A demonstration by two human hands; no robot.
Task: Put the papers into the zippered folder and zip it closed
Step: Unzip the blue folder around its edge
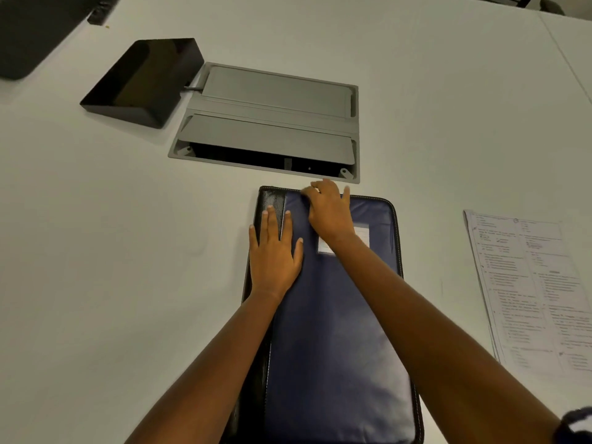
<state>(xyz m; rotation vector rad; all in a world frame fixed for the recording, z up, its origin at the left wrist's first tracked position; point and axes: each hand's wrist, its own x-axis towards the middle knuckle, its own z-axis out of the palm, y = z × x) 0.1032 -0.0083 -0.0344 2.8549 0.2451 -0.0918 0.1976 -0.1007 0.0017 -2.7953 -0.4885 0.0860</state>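
- Head view: one folder (336,331) lies shut on the table (96,251), near centre; the papers are not in it yet.
- Left hand (274,251) lies flat, fingers straight, pressing the folder's spine side.
- Right hand (330,213) curls its fingers on the far edge, probably pinching the hidden zip pull.
- One stack of papers (531,290) lies to the right, apart; sheet count unclear.
- Beyond: one grey hatch (272,120), one black tray (141,81).

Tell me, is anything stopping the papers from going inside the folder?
Yes. The folder lies shut, so there is no way in yet. The left hand rests flat on it, and the right hand is at its far edge. The papers lie on the table to its right.
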